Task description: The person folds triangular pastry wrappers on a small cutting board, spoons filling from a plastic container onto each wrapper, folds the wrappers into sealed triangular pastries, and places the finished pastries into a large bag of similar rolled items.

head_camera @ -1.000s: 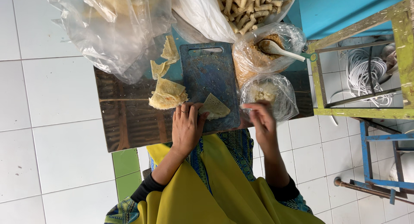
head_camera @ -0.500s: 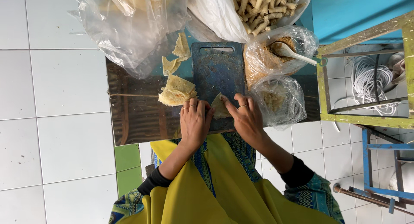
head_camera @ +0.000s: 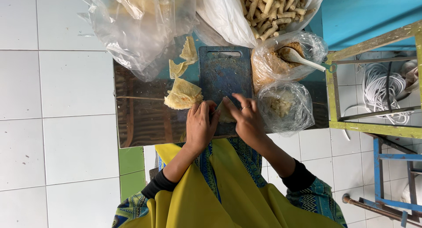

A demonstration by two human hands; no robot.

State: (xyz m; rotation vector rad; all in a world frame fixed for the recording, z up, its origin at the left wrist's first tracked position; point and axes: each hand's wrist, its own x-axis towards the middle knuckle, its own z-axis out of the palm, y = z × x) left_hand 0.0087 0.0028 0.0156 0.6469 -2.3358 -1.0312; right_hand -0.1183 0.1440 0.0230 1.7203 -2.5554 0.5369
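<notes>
Both hands, left (head_camera: 200, 124) and right (head_camera: 246, 118), pinch a wrapper (head_camera: 225, 114) on the near board (head_camera: 224, 74); folding tightly with even corners should keep it neat.

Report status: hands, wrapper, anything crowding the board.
Left hand and right hand both pinching the wrapper on the blue cutting board. Wrapper stack beside the left hand. Filling bag close on the right.
</notes>
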